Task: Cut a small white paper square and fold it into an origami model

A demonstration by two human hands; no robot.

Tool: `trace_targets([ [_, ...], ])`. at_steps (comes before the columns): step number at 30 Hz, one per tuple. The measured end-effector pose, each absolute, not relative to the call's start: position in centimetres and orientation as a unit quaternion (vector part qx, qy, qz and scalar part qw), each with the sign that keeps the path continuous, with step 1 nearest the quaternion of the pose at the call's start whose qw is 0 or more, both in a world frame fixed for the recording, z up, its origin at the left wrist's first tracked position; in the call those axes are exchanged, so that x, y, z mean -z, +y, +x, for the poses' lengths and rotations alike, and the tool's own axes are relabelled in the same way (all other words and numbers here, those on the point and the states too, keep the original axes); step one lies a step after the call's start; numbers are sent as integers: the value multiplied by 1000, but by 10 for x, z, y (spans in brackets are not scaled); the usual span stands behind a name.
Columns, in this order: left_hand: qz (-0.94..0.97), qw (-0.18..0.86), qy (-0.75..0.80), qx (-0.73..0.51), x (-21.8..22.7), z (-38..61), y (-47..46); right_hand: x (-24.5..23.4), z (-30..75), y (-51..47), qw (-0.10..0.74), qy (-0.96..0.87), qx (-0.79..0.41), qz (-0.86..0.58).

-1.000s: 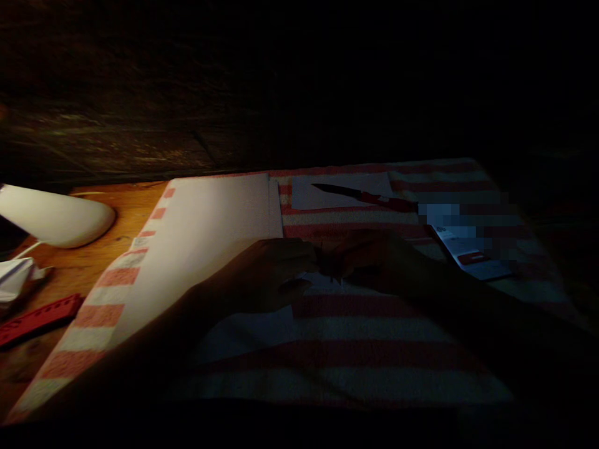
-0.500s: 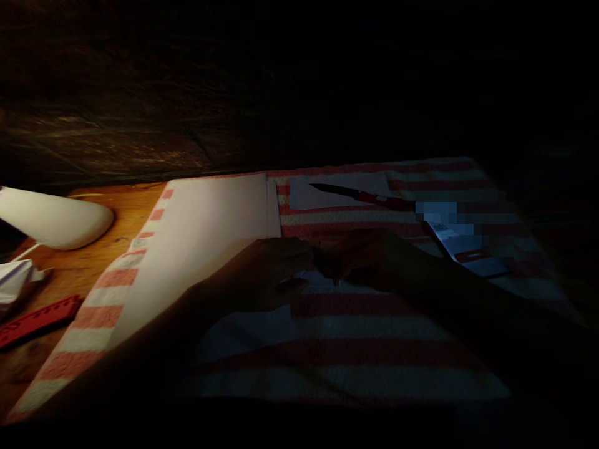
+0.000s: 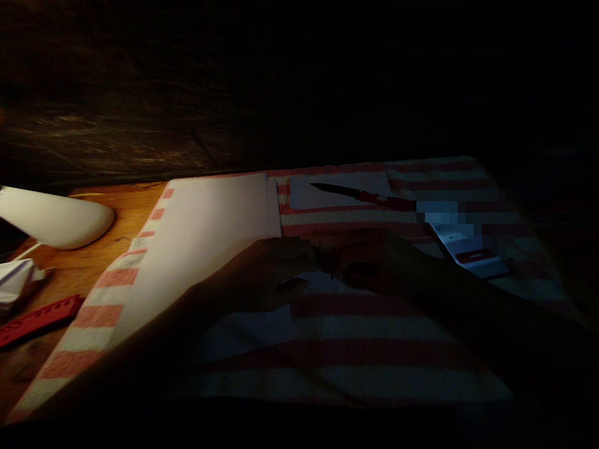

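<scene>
In deep shadow, my left hand and my right hand come together over the middle of the striped towel. Both have curled fingers. Between and below the fingertips shows a small pale piece of paper, pinched from both sides; darkness hides the exact grip. Under my left wrist lies another white paper piece. A large white sheet is spread to the left, partly covered by my left forearm. Beyond my hands, a knife with a dark blade and red handle rests across a smaller sheet.
A red-and-white striped towel covers the wooden table. On the right lies a lit phone, partly pixelated. At left are a white lamp-like object, crumpled white paper and a red notched strip. A dark wall stands behind.
My fingers have shifted slightly where they meet, with the fingertips a little higher. Sheets, knife and phone lie where they were.
</scene>
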State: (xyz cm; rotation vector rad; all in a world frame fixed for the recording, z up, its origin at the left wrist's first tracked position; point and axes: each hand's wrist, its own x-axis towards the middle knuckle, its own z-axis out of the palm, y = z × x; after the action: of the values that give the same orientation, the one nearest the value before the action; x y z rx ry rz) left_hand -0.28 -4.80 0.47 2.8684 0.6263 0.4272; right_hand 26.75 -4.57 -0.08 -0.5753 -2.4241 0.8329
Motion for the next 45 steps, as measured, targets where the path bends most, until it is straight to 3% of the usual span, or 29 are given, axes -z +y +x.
trace_targets([
  [7, 961, 100, 221, -133, -6, -1, -48, 1, 262, -51, 272, -861, -309, -297],
  [15, 962, 95, 216, -138, -4, -2, -47, -6, 255, -59, 222, -833, -312, -399],
  [27, 967, 78, 208, -122, -9, 0, -47, 7, 265, -39, 251, -873, -333, -253],
  [40, 964, 69, 227, -117, -4, -3, -47, 6, 269, -38, 304, -799, -398, -334],
  [45, 966, 79, 223, -106, -4, -2, -47, 9, 268, -36, 350, -822, -331, -304],
])
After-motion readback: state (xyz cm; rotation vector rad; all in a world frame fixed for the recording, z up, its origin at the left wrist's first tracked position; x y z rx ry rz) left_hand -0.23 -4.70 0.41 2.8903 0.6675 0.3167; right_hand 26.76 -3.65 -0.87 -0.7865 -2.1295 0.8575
